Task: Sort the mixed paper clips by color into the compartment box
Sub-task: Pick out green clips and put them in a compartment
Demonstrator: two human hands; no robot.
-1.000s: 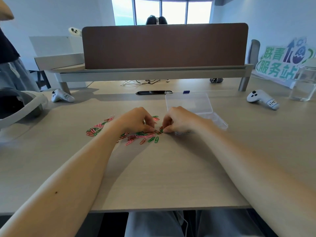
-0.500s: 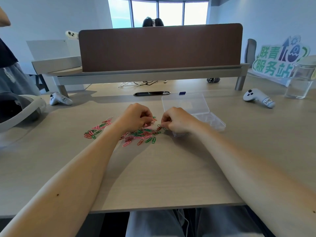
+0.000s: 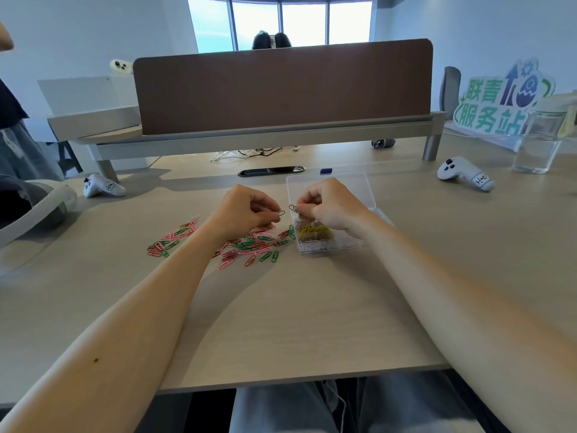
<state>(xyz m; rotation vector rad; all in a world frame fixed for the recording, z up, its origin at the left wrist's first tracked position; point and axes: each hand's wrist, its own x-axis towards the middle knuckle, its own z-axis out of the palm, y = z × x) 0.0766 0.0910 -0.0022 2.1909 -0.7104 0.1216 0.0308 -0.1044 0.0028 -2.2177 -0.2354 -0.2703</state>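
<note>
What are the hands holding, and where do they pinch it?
The left hand pinches a paper clip by one end; the right hand pinches a dark paper clip likewise. The free ends point toward each other.

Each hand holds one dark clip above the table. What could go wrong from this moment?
1. The left hand pinches a dark clip and the right hand a second dark clip, each by one end; either may slip into the loose pile.
2. The right hand hangs over the yellow clips in the clear box; releasing now could mix colours.
</note>
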